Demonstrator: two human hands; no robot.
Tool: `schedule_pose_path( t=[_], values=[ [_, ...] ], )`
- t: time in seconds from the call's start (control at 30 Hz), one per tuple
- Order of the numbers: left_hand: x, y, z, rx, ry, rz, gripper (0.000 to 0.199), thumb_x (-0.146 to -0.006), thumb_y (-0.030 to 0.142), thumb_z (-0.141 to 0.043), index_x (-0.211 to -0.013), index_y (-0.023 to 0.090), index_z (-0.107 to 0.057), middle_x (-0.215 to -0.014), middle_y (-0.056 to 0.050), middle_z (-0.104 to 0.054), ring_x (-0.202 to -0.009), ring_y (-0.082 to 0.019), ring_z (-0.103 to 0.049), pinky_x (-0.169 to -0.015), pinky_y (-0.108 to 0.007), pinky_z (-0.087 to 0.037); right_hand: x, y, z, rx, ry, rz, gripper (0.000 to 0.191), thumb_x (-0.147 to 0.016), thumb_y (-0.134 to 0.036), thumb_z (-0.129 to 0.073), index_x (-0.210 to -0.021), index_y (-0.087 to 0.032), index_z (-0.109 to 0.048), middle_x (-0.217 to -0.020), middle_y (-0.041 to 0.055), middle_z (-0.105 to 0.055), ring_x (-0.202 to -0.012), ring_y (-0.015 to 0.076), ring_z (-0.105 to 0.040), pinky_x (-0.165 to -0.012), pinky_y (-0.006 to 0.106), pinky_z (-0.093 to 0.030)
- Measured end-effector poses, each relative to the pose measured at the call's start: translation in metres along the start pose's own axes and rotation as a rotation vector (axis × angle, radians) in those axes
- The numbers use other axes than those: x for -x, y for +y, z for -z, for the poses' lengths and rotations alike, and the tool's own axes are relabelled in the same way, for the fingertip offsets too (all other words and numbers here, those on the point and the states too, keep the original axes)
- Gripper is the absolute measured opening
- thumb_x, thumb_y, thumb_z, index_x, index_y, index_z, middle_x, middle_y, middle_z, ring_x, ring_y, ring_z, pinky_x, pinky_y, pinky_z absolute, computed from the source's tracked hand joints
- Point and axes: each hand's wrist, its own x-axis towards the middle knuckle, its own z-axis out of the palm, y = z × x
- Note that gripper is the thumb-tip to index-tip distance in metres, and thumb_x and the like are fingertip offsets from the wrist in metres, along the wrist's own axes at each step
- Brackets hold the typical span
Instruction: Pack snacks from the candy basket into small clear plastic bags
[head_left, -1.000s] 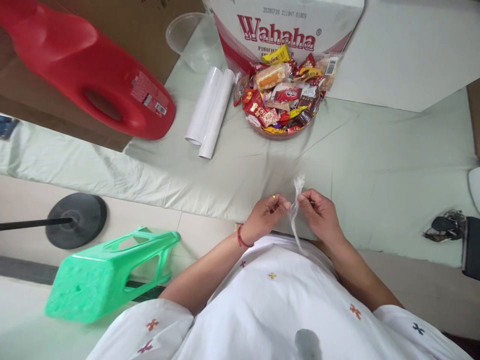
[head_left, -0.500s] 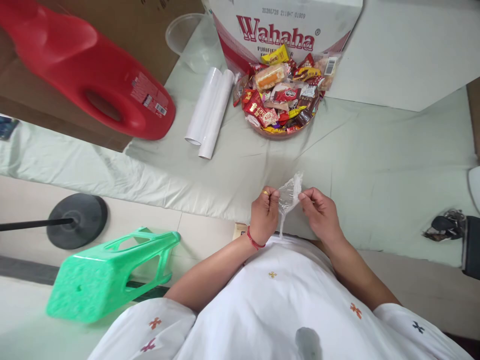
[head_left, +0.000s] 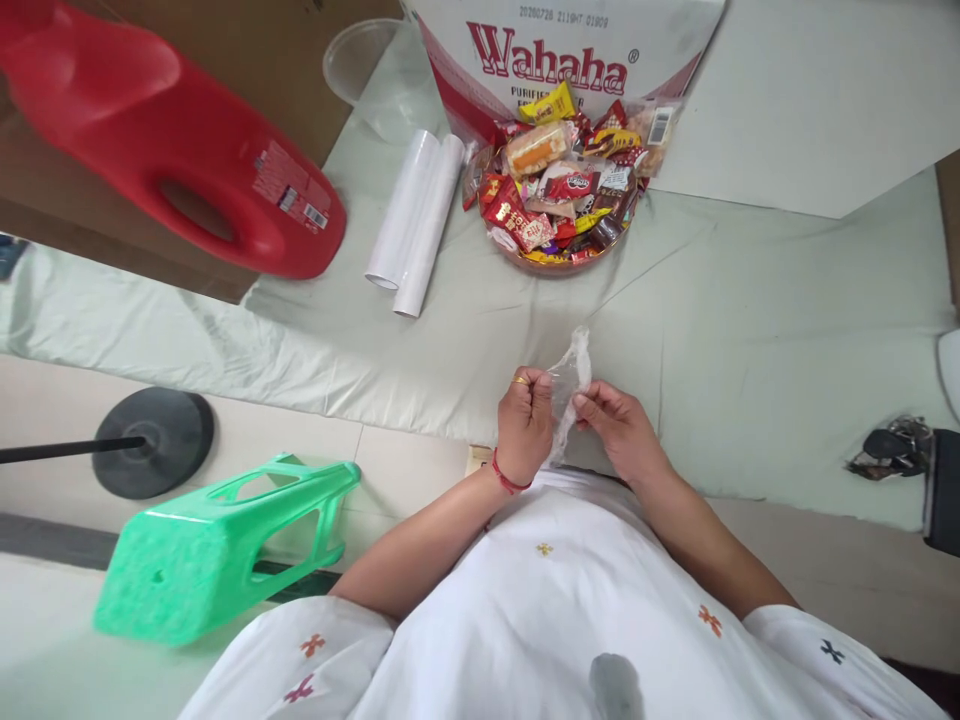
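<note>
Between my hands, just in front of my white shirt, is a thin clear plastic film (head_left: 566,385) with a bunched, whitish edge; it looks like an elastic-edged cover, though its full shape is folded up. My left hand (head_left: 525,425) is closed in a fist, pinching the film's left side between thumb and fingers. On the other side, my right hand (head_left: 619,430) pinches the whitish edge between thumb and forefinger. Farther up the cloth-covered table (head_left: 750,330) stands a round bowl (head_left: 559,268) heaped with wrapped sweets and snacks (head_left: 574,185).
Two white rolls (head_left: 416,225) lie left of the bowl, near a clear plastic container (head_left: 375,75) and a big red bottle (head_left: 225,180). Behind stands a Wahaba-style printed carton (head_left: 562,50). A green stool (head_left: 217,550) lies tipped on the floor at left; keys (head_left: 889,448) are at right.
My right hand has moved left and slightly down, closer to my left hand. The film's whitish edge now stands taller and more upright between them.
</note>
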Motion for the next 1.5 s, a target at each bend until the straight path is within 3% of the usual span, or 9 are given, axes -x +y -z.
schedule_pose_path(
  t=[0.17,0.3,0.5,0.6,0.73,0.93,1.2,1.33,1.5],
  values=[
    [-0.012,-0.001,0.005,0.239,-0.077,0.179,0.048,-0.090,0.069,-0.062,-0.085,0.024,-0.046,-0.057,0.010,-0.030,-0.046,-0.008,-0.029,-0.046,-0.024,-0.028,-0.003,-0.006,0.016,-0.022,-0.051,-0.073,0.043,-0.077,-0.061,-0.080,-0.079,-0.020,-0.068,-0.070,-0.0013,-0.057,-0.065,0.0127,-0.051,-0.060,0.026,-0.047],
    [-0.010,0.001,0.006,0.216,-0.124,0.281,0.057,-0.091,0.079,-0.048,-0.093,0.022,-0.053,-0.064,0.006,-0.048,-0.047,-0.009,-0.039,-0.045,-0.024,-0.028,-0.003,-0.005,0.012,-0.083,0.053,-0.082,0.045,-0.075,-0.062,-0.082,-0.079,-0.020,-0.066,-0.067,-0.0024,-0.054,-0.062,0.0118,-0.050,-0.051,0.023,-0.043],
    [-0.002,0.004,0.002,-0.103,-0.254,0.120,0.047,-0.083,0.061,-0.072,-0.071,0.019,-0.056,-0.063,0.004,-0.050,-0.061,-0.010,-0.044,-0.057,-0.026,-0.034,-0.004,-0.007,0.010,-0.047,0.186,-0.034,0.045,-0.077,-0.064,-0.078,-0.080,-0.021,-0.063,-0.058,-0.0050,-0.051,-0.051,0.0105,-0.044,-0.044,0.023,-0.039],
    [-0.005,0.005,0.005,0.045,-0.327,0.189,0.048,-0.085,0.060,-0.069,-0.069,0.019,-0.053,-0.059,0.006,-0.045,-0.056,-0.008,-0.040,-0.055,-0.025,-0.031,-0.006,-0.012,0.019,-0.027,0.201,-0.019,0.046,-0.075,-0.063,-0.081,-0.077,-0.021,-0.063,-0.060,-0.0043,-0.053,-0.051,0.0095,-0.042,-0.043,0.023,-0.038],
    [-0.007,0.009,0.008,0.319,-0.437,0.362,0.051,-0.078,0.065,-0.076,-0.078,0.019,-0.053,-0.072,0.001,-0.064,-0.056,-0.007,-0.054,-0.053,-0.022,-0.036,-0.004,-0.014,0.025,-0.070,0.147,-0.078,0.050,-0.074,-0.068,-0.080,-0.076,-0.021,-0.063,-0.068,-0.0014,-0.058,-0.055,0.0101,-0.047,-0.043,0.022,-0.038],
    [-0.007,0.009,0.005,0.428,-0.321,0.357,0.053,-0.075,0.062,-0.080,-0.083,0.019,-0.050,-0.076,0.002,-0.068,-0.051,-0.007,-0.061,-0.046,-0.020,-0.037,0.011,-0.006,0.018,-0.071,-0.049,-0.198,0.053,-0.069,-0.066,-0.084,-0.088,-0.020,-0.068,-0.069,-0.0008,-0.062,-0.056,0.0111,-0.051,-0.043,0.022,-0.038],
    [0.001,-0.002,0.003,0.339,-0.244,0.343,0.046,-0.083,0.059,-0.074,-0.078,0.020,-0.051,-0.068,0.004,-0.060,-0.054,-0.007,-0.058,-0.050,-0.020,-0.041,0.024,0.004,0.031,-0.123,0.059,-0.225,0.046,-0.067,-0.057,-0.088,-0.080,-0.019,-0.066,-0.061,-0.0049,-0.052,-0.049,0.0075,-0.039,-0.040,0.020,-0.029],
    [0.004,-0.001,-0.009,0.313,-0.133,0.363,0.036,-0.093,0.051,-0.064,-0.079,0.021,-0.050,-0.077,0.002,-0.063,-0.065,-0.010,-0.062,-0.062,-0.023,-0.051,0.035,0.015,0.025,-0.053,0.077,-0.156,0.043,-0.075,-0.060,-0.081,-0.081,-0.021,-0.064,-0.058,-0.0061,-0.048,-0.048,0.0090,-0.038,-0.040,0.022,-0.031],
    [0.004,-0.006,-0.024,0.082,-0.041,0.174,0.032,-0.103,0.045,-0.048,-0.079,0.025,-0.044,-0.056,0.005,-0.050,-0.048,-0.012,-0.048,-0.056,-0.027,-0.043,0.046,0.028,0.013,0.173,0.053,0.022,0.034,-0.092,-0.058,-0.065,-0.091,-0.023,-0.065,-0.060,-0.0046,-0.050,-0.050,0.0116,-0.042,-0.045,0.025,-0.036]
  ],
)
